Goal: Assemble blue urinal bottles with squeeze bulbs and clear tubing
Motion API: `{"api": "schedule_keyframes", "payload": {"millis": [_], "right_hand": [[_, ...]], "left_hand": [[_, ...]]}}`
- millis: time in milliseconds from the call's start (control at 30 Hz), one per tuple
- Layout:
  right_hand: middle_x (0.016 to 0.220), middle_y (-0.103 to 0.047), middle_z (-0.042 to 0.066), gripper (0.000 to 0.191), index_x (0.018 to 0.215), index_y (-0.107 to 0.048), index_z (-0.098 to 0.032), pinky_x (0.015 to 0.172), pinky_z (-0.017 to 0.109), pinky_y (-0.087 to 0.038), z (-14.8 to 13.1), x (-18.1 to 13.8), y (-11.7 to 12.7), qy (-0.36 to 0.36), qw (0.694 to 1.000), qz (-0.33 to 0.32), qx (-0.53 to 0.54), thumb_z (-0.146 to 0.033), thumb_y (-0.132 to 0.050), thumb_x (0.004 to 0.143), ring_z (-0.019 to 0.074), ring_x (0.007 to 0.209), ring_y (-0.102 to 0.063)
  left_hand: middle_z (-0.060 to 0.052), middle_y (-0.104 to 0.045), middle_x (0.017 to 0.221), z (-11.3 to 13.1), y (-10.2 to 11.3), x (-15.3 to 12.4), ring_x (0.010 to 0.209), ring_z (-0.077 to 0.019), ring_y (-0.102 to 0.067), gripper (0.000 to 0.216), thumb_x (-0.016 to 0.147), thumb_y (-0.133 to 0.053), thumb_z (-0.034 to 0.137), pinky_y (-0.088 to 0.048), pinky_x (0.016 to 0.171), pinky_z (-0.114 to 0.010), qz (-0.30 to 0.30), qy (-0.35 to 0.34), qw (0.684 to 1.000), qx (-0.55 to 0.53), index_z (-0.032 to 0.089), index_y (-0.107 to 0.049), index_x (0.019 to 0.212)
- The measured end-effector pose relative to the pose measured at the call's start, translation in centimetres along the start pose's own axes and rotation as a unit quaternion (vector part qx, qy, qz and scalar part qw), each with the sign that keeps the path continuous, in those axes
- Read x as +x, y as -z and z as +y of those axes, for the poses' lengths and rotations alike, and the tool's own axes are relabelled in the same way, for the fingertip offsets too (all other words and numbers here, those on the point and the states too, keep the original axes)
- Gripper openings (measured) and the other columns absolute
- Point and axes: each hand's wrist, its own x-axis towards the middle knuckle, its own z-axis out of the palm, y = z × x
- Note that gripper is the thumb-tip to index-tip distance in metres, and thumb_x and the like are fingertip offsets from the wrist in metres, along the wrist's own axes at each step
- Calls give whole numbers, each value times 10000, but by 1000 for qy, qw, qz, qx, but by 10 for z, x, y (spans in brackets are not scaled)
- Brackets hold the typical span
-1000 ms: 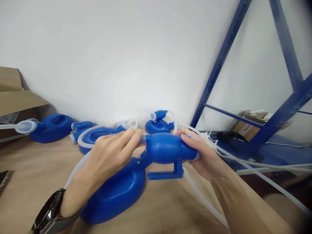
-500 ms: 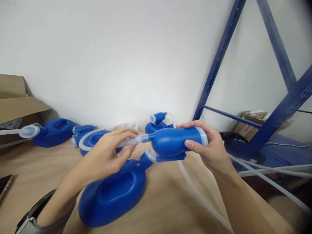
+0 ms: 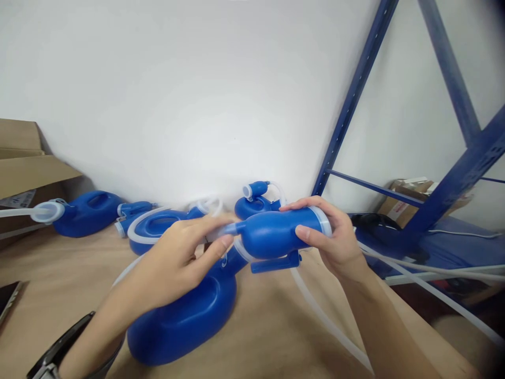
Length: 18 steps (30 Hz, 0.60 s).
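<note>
My right hand (image 3: pixel 335 239) grips a blue plastic funnel piece (image 3: pixel 272 237) by its wide end, which has a clear rim. My left hand (image 3: pixel 177 263) pinches the clear tube (image 3: pixel 215 233) at the funnel's narrow tip, thumb and fingers closed on it. A flat blue bracket sticks out under the funnel. Just below lies a large blue bottle (image 3: pixel 185 316) on the wooden table (image 3: pixel 268 331), its neck pointing up toward the funnel. A watch sits on my left wrist.
Several more blue bottles (image 3: pixel 87 213) with clear tubes lie along the white wall. A cardboard box (image 3: pixel 23 168) stands at far left, a phone (image 3: pixel 8 297) at the table's left edge. A blue metal rack (image 3: pixel 445 195) with white tubing (image 3: pixel 414 268) fills the right.
The funnel piece has turned, so its bracket no longer hangs down. My right hand shifted from its end to wrap over its wide rim. My left hand slid onto the clear tube.
</note>
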Motion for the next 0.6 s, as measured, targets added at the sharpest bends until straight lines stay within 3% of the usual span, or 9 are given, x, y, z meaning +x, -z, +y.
{"api": "schedule_keyframes", "payload": {"millis": [100, 200, 300, 467, 600], "right_hand": [[1114, -746, 48, 310, 1026, -742, -280, 696, 346, -575, 6, -1, 0, -1, 1000, -8, -4, -430, -861, 783, 269, 957, -680], [1078, -731, 46, 258, 1012, -730, -274, 820, 391, -567, 12, -3, -5, 52, 999, -11, 1, -425, -817, 822, 277, 1010, -674], [1035, -711, 36, 182, 982, -714, -275, 915, 418, -541, 11, -5, -10, 121, 992, -12, -17, -347, -796, 836, 257, 1009, -672], [995, -723, 60, 238, 968, -729, -280, 852, 472, -578, 4, -6, -7, 247, 968, -17, -47, -203, -796, 754, 274, 934, -701], [938, -746, 82, 214, 870, -737, -283, 799, 538, -598, -1, -9, -4, 265, 962, 1, -62, -254, -815, 673, 314, 857, -717]], "left_hand": [[8, -784, 892, -3, 1, 4, 738, -159, -720, 320, 1079, -455, 410, -531, 624, -234, -47, -1, 999, -27, 257, -730, 1136], [32, -676, 682, -9, 0, 6, 611, -134, -638, 400, 1097, -392, 420, -475, 580, -232, -80, 6, 995, -53, 225, -702, 938], [33, -635, 707, -13, -6, 5, 613, -122, -593, 357, 1097, -385, 387, -443, 577, -232, -124, 20, 990, -70, 208, -629, 908], [28, -613, 780, -7, -15, 6, 694, -128, -575, 301, 1107, -367, 365, -474, 667, -235, -133, 16, 979, -151, 229, -617, 1008], [20, -561, 729, 2, -16, 4, 645, -134, -518, 378, 1098, -363, 421, -468, 601, -240, -146, 58, 961, -227, 225, -606, 884]]}}
